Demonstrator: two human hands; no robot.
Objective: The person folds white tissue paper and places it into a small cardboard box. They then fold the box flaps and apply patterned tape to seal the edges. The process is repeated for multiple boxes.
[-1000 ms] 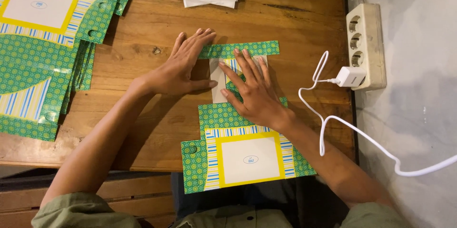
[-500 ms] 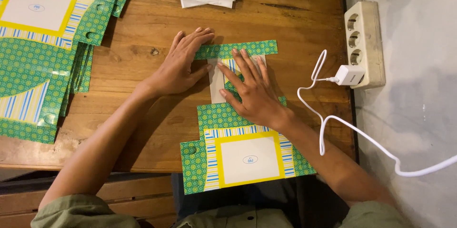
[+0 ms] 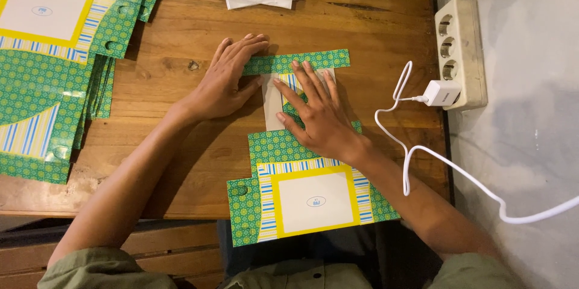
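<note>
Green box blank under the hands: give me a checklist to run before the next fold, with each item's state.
1. Left hand flat on the top flap: ok.
2. Right hand pressing the box blank at its folded middle: ok.
3. Blank fully on the wooden table: not ok, printed end overhangs the near edge.
4. White cable off the blank: ok.
5. Crease sharp beneath the palms: cannot tell.
</note>
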